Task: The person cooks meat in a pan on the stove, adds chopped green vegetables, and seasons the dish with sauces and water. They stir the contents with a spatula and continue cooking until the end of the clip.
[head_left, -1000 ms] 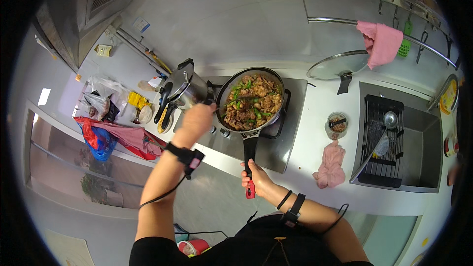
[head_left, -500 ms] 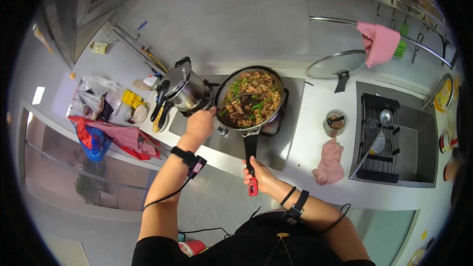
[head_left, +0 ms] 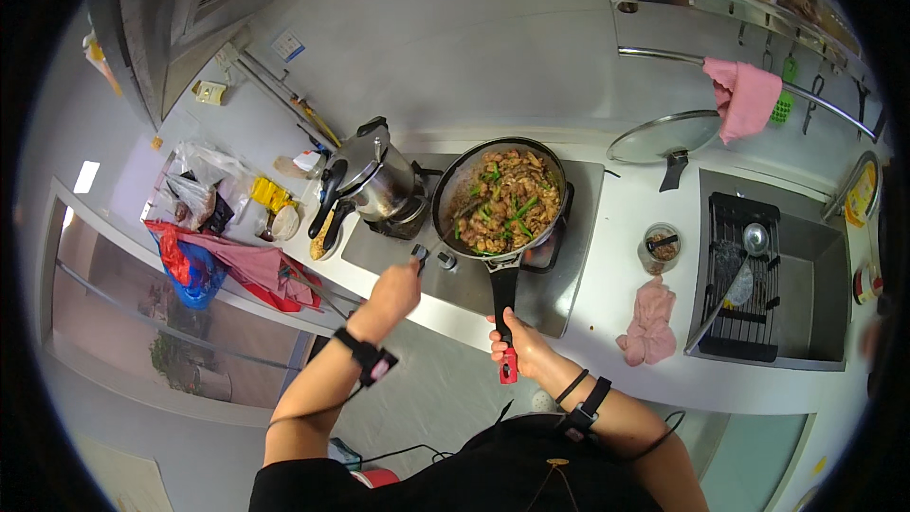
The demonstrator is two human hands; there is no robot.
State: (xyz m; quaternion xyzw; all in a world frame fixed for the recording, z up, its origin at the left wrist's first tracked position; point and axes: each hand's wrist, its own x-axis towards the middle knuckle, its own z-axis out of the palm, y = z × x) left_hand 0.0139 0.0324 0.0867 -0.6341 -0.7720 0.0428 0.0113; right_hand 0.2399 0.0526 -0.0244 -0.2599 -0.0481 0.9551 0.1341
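A frying pan (head_left: 453,192) sits on the right-hand burner, full of browned meat pieces (head_left: 521,180) mixed with green pepper strips. My right hand (head_left: 523,341) is closed round the pan's black and red handle, steadying it from the near side. My left hand (head_left: 393,294) grips a spatula (head_left: 420,253) by its dark handle, left of the pan's near edge. From there the thin shaft slants over the rim into the food, where its far end is partly covered.
A steel pressure cooker (head_left: 365,175) stands on the left burner. Right of the stove are a glass jar (head_left: 660,246), a pink cloth (head_left: 648,322) and a glass lid (head_left: 664,137). A ladle (head_left: 755,239) lies on the black rack in the sink (head_left: 806,303). Bags (head_left: 204,194) crowd the left counter.
My left hand has drawn back toward me with the spatula, away from the pan's left side. The food has shifted and covers the pan differently. My right hand keeps its grip; the view has shifted slightly.
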